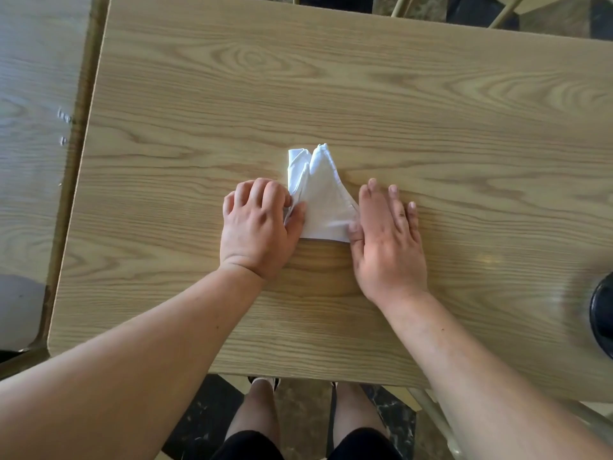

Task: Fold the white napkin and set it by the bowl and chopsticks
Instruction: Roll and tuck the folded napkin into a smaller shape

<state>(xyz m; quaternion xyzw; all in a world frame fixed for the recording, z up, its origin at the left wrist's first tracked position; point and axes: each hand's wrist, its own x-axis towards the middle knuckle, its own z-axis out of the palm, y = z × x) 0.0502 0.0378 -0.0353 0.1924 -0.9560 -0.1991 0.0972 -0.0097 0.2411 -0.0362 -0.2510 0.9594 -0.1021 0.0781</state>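
The white napkin (321, 197) lies folded into a rough triangle on the wooden table (331, 94), its tip pointing away from me. My left hand (260, 227) is curled over the napkin's left edge, thumb pressing on the cloth and fingertips pinching a fold. My right hand (386, 240) lies flat with fingers spread, its thumb resting on the napkin's lower right corner. A black bowl (602, 313) shows only partly at the right edge of the frame. No chopsticks are in view.
A second, paler table (30, 127) stands close on the left with a narrow gap between. Chair legs (504, 11) show beyond the far edge. My legs (298, 426) are below the near edge.
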